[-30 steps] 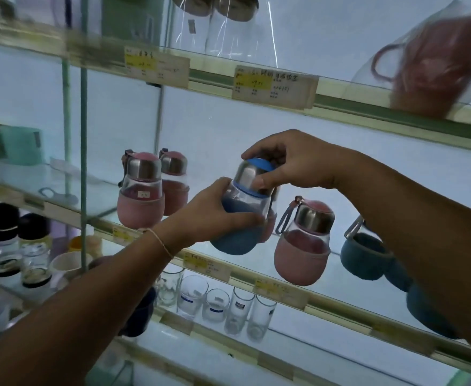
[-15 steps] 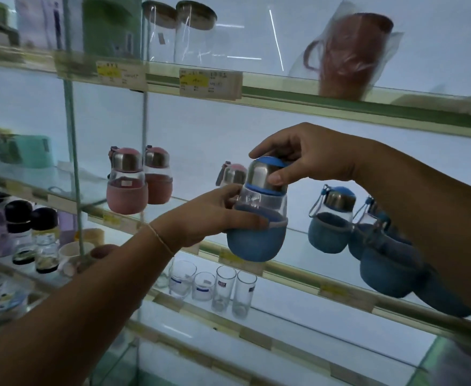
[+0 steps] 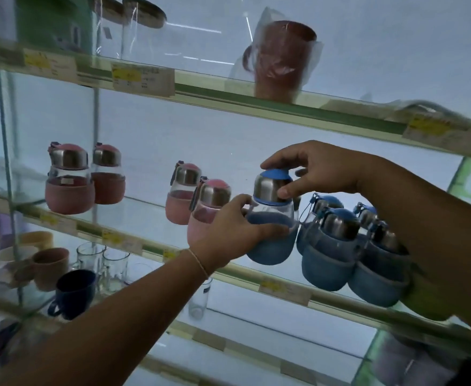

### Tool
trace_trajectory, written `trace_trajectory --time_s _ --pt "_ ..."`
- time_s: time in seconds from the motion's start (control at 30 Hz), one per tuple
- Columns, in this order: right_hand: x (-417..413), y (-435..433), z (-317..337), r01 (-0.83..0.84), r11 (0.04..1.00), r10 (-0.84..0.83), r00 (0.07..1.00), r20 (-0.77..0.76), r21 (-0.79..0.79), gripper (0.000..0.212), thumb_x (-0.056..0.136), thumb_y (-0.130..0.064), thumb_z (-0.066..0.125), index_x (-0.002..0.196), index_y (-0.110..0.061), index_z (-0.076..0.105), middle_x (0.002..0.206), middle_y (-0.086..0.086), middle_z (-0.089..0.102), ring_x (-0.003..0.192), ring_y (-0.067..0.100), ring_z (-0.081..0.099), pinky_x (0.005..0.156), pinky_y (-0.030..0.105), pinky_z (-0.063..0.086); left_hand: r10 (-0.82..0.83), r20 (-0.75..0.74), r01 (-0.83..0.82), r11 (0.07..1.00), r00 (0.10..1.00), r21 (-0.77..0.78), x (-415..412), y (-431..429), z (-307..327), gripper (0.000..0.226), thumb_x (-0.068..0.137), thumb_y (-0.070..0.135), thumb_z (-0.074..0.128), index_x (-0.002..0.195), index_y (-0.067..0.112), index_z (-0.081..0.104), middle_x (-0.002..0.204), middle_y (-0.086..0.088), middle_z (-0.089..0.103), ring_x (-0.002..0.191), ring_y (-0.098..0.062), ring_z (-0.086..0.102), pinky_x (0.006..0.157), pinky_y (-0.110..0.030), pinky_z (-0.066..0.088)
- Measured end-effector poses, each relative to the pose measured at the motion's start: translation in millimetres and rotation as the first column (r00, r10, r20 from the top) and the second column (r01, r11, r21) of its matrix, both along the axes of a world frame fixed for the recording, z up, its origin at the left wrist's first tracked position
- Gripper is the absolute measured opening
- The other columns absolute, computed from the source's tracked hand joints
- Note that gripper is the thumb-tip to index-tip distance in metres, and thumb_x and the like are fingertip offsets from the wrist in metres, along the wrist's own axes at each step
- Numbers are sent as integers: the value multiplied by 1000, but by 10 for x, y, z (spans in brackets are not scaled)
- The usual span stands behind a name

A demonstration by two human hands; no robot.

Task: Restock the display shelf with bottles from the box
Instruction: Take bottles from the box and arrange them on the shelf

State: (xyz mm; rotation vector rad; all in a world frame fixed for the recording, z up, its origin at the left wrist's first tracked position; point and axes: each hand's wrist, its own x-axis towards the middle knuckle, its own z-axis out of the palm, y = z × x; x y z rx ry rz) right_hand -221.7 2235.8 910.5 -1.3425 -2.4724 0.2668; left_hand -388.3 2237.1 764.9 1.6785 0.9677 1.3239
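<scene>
Both hands on one blue bottle at the front of the middle shelf.
Left hand (image 3: 228, 229) wraps the bottle's blue sleeve, fingers curled round it. Right hand (image 3: 318, 168) pinches the steel cap from above, thumb on its side. Blue bottle (image 3: 273, 210) is upright at the front edge of the middle shelf (image 3: 150, 247); cannot tell if its base rests on the glass. Just left of bottle: pink bottle (image 3: 209, 207) partly behind left hand, another behind it, and a pink pair (image 3: 70, 179) well left. Just right: blue bottle cluster (image 3: 332, 246), packed together. Above bottle: wrapped brown mug (image 3: 281, 59). Below-left: clear glasses (image 3: 89, 260) and a dark cup (image 3: 74, 291).
</scene>
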Motion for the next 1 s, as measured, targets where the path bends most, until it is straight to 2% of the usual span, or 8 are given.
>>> trace_trajectory --time_s 0.13,0.27,0.37,0.57,0.73,0.8,0.9,1.0 --pt "120 -33 -48 152 988 -153 988 24 36 57 74 -37 86 126 -35 64 127 -6 60 109 10 61 94 36 52 236 -167 -207 963 957 171 199 23 -100 72 70 50 81 122 21 41 113 2 60 98 -11 59 75 -21 52" --pt "135 4 -163 241 968 -244 969 28 67 52 79 -47 79 126 -30 64 112 -6 68 92 5 65 77 26 51 347 -249 -290 926 904 240 385 104 -217 78 71 58 76 126 18 38 120 -2 60 104 -16 60 76 -22 47" --pt "108 70 -283 295 952 -298 954 28 81 50 81 -49 77 123 -25 66 113 -5 66 94 12 65 84 32 55 415 -318 -344 903 852 257 477 165 -276 78 69 67 72 120 19 37 119 -6 59 103 -20 61 73 -24 48" --pt "11 204 -529 355 912 -378 922 85 206 60 77 -63 72 120 -22 66 106 -7 56 98 15 55 80 26 39 483 -386 -408 874 786 264 577 197 -359 83 66 74 69 117 19 34 116 -8 56 100 -21 61 75 -27 50" --pt "9 256 -556 325 923 -350 931 99 207 56 77 -56 76 122 -25 64 111 -6 58 99 15 54 80 26 39 508 -421 -424 861 751 282 574 247 -386 89 62 79 68 117 17 36 112 -8 55 99 -20 58 79 -30 53" --pt "28 256 -517 293 941 -316 939 133 170 55 78 -50 77 126 -26 61 113 -5 57 100 16 56 80 26 40 472 -459 -390 881 753 267 542 266 -392 92 61 80 67 119 15 37 113 -8 53 104 -21 55 83 -32 53" --pt "93 269 -439 256 960 -273 945 178 108 57 79 -37 79 131 -29 57 120 -2 64 100 17 61 83 28 48 281 -435 -257 959 855 115 446 303 -376 93 59 76 72 120 16 37 116 -6 56 103 -20 58 84 -37 57" --pt "182 321 -376 230 972 -234 953 192 44 61 76 -26 82 131 -31 55 121 -7 69 101 16 65 78 24 47 81 -382 -89 996 921 -3 373 290 -326 66 65 60 81 108 23 46 106 4 62 94 -12 62 81 -28 58"
